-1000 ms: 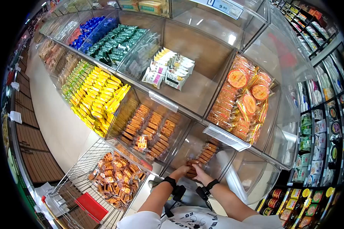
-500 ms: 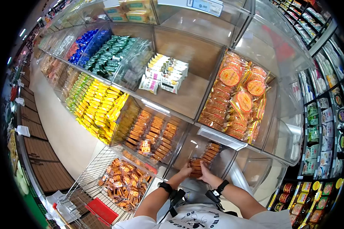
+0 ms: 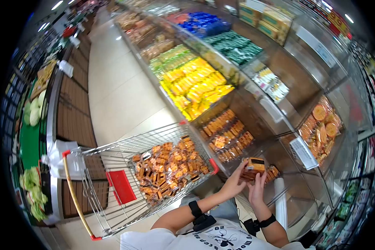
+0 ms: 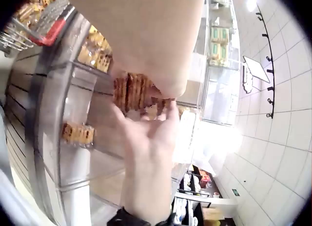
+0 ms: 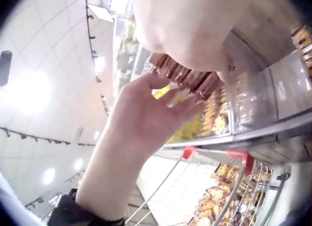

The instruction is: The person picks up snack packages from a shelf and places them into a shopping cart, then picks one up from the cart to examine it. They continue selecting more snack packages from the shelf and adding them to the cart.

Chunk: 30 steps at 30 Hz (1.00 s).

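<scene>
Both hands hold a row of wrapped brown biscuits (image 3: 255,166) between them, above a clear-walled bin. The left hand (image 3: 234,183) grips one side and the right hand (image 3: 257,192) the other, fingers pointing up along the packets. In the left wrist view the biscuits (image 4: 131,92) are pressed together in a stack, partly covered by the near hand. The right wrist view shows the same stack (image 5: 187,79) with the left hand's (image 5: 146,111) thumb and fingers around its end. A few more such biscuits (image 3: 272,174) lie in the bin just beyond the hands.
A shopping cart (image 3: 112,214) with a heap of similar biscuits (image 3: 166,171) stands at the left. Beside the hands, a neighbouring bin holds rows of biscuits (image 3: 227,135). Yellow packets (image 3: 196,85) and round orange-labelled packs (image 3: 321,125) fill other bins. A white roll (image 3: 281,204) stands right of the hands.
The hands have lifted the row of biscuits up out of the bin. The head view has swung left, bringing more of the cart and aisle into sight.
</scene>
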Tool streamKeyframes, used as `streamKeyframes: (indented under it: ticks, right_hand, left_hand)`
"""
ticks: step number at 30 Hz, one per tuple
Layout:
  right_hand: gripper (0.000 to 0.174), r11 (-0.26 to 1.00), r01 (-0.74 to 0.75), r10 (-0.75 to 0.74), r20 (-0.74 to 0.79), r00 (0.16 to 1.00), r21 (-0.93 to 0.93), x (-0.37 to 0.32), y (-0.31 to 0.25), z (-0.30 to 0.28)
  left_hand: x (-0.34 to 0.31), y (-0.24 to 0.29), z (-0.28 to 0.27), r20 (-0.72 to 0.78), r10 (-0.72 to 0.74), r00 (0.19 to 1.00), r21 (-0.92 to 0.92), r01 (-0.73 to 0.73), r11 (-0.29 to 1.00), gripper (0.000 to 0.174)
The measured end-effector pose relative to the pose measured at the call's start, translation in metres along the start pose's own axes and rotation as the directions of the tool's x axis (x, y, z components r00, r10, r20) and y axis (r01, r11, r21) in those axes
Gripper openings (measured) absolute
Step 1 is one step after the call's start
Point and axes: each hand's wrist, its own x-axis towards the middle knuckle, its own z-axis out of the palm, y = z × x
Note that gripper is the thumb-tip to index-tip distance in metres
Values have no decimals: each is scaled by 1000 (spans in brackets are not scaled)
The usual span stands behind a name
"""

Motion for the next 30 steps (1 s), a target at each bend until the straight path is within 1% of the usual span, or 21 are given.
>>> streamKeyframes:
  ticks: [2,3,5,6,7,9,10,11,13,14,15,17,18,20,21,23,24,27,28,29,30]
  right_hand:
    - [47,999,22,-15,167,986,-44,-9,18,27]
    - [47,996,32,-14,218,976,-79,-14,30,40]
    - [48,991,-37,77,317,945,-132,-29,54,67]
    - [49,966,35,60,356,933,-256,-28,80,70]
    - [50,966,24,90,419,904,-259,-39,88,88]
    - [52,926,-76,263,487,833,-370,-47,119,103]
    - [53,893,-191,372,429,823,-408,-60,123,119]
    - [53,876,-162,388,463,797,-455,-60,146,120]
    - [54,809,-216,501,448,741,-546,-72,161,134]
    - [56,772,-272,557,406,724,-574,-75,171,137]
    - [53,760,-282,586,429,688,-586,-68,195,129]
    - [54,678,-382,657,283,699,-628,-68,215,129]
    - [55,659,-304,617,264,741,-688,-71,221,128]
    - [57,601,-152,518,237,822,-785,-71,230,123]
    - [60,579,-130,542,261,799,-805,-68,226,121]
    - [65,536,-94,589,292,753,-839,-59,215,112]
    - [58,578,8,495,358,791,-816,-55,209,101]
    - [40,613,322,161,513,843,-721,-37,183,58]
    - [31,672,253,122,441,889,-696,-34,161,49]
    - [30,727,236,50,392,919,-644,-32,137,39]
    - [30,739,231,-24,318,948,-633,-22,125,19]
  left_hand:
    - [-25,6,-32,-120,37,992,34,-33,999,67]
    - [-40,-10,-45,-153,-8,988,-101,-8,995,68]
    - [-71,-13,-76,-226,-39,973,-208,-9,978,69]
    - [-87,-13,-92,-255,-54,965,-117,24,993,69]
    - [-104,-23,-106,-302,-84,950,-81,62,995,69]
    - [-137,-44,-130,-390,-148,909,-129,105,986,69]
    - [-152,-47,-141,-399,-226,888,-187,163,969,70]
    - [-164,-48,-149,-462,-177,869,-200,92,975,70]
    - [-187,-56,-164,-491,-252,834,-159,199,967,71]
    - [-196,-71,-169,-500,-244,831,-244,135,960,70]
    - [-202,-84,-176,-480,-238,845,-230,141,963,68]
    - [-209,-99,-184,-432,-232,872,-206,155,966,66]
    - [-207,-95,-186,-463,-236,854,-114,207,972,63]
    - [-199,-114,-188,-536,-218,816,-14,250,968,58]
    - [-191,-117,-188,-564,-203,800,38,271,962,56]
    - [-178,-122,-182,-564,-239,790,80,340,937,51]
    - [-171,-123,-177,-559,-257,788,103,374,922,49]
    - [-144,-120,-151,-352,-340,872,-21,356,934,42]
    - [-132,-115,-138,-293,-267,918,21,285,958,36]
    - [-121,-110,-125,-216,-264,940,-46,260,965,35]
    - [-110,-106,-111,-139,-259,956,-114,244,963,35]
